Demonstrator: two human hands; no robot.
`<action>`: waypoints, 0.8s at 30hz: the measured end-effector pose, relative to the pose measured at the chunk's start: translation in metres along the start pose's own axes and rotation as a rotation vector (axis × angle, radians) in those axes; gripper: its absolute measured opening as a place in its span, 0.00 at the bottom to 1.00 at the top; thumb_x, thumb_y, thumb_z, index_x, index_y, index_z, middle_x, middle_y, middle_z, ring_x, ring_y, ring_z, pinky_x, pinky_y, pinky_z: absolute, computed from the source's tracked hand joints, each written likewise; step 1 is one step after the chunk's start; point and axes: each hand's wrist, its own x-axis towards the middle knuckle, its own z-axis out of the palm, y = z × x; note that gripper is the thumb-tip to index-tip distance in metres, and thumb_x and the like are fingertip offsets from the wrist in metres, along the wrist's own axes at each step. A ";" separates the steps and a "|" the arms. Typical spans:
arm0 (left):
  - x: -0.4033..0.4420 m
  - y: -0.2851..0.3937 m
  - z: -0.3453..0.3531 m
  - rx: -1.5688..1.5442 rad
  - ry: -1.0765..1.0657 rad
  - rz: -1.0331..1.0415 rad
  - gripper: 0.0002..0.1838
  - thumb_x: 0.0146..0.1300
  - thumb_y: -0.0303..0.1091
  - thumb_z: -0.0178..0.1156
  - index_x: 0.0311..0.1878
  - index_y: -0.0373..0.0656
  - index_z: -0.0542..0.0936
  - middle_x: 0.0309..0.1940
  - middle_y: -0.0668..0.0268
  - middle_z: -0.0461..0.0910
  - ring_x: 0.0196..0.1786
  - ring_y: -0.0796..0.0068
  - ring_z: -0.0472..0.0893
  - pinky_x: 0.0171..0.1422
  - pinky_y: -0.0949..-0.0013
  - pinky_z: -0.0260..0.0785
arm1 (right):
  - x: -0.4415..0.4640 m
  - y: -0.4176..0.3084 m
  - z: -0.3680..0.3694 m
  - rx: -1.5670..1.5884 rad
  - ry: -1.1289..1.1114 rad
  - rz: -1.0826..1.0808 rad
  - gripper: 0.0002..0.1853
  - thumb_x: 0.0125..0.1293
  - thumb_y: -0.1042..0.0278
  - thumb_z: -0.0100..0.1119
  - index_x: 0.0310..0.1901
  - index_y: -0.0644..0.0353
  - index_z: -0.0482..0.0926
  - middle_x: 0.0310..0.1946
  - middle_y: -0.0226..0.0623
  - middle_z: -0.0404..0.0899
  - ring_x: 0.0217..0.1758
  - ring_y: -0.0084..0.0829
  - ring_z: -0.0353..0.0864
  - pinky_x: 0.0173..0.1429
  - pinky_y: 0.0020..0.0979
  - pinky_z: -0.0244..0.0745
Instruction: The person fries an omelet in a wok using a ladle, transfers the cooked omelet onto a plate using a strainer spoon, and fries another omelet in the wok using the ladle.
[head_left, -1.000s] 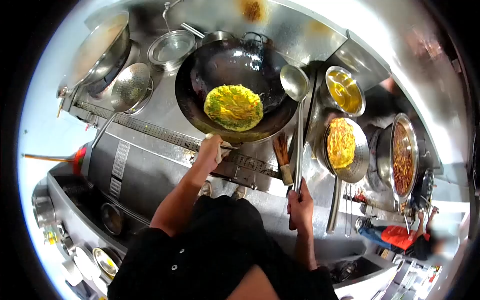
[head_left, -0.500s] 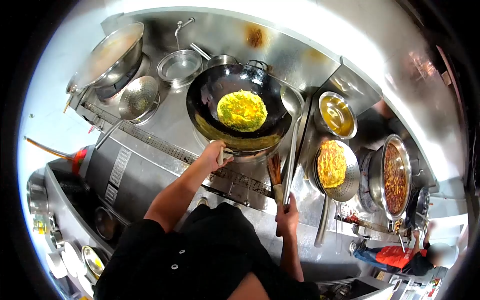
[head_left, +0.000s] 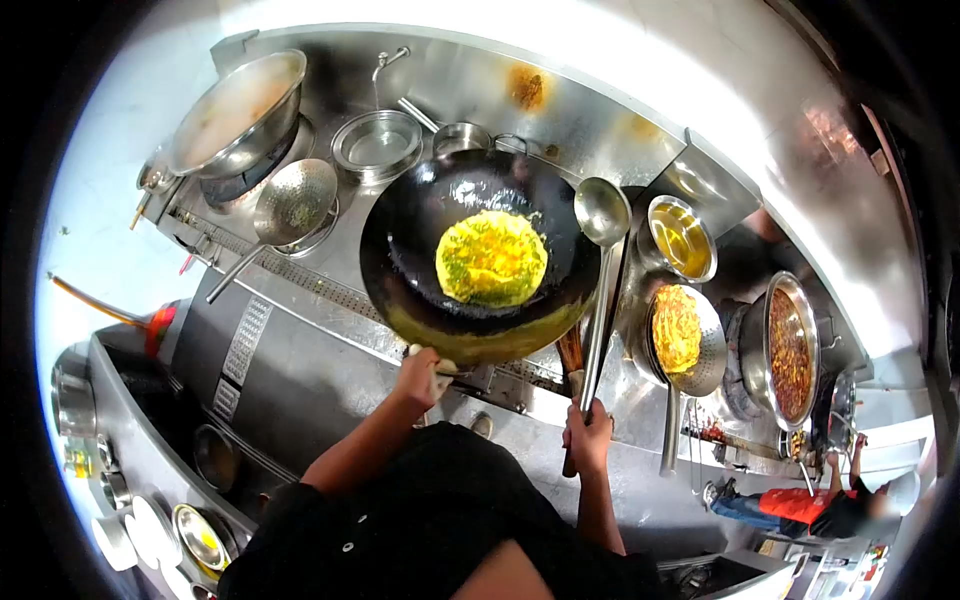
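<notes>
Egg round: the yellow-and-green egg round (head_left: 491, 258) lies flat in the middle of the wok (head_left: 400, 235), whole and unfolded.
Left hand: my left hand (head_left: 422, 379) is closed around a pale cloth (head_left: 444, 377) at the wok's near edge, where the handle is.
Right hand: my right hand (head_left: 590, 437) is wrapped round the ladle (head_left: 603, 212) by its long handle; the ladle's bowl is at the wok's right rim, clear of the egg – I cannot tell if it touches metal.
Wok: I cannot tell whether it sits on its burner or is lifted.
Done: a browned egg piece (head_left: 677, 328) lies on the strainer (head_left: 707, 352) to the right; mine looks largely set, I judge.
Left: my egg round is not yet out of the wok – its underside is hidden.
Beside the ladle: a brush (head_left: 571, 358) on the desk (head_left: 632, 390).
</notes>
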 end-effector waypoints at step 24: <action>-0.055 0.104 0.022 0.071 0.347 -0.374 0.10 0.61 0.35 0.51 0.40 0.40 0.73 0.27 0.59 0.77 0.27 0.64 0.79 0.30 0.62 0.75 | -0.011 -0.027 0.003 0.048 -0.061 0.034 0.10 0.67 0.74 0.54 0.48 0.65 0.71 0.19 0.27 0.69 0.14 0.18 0.67 0.18 0.24 0.61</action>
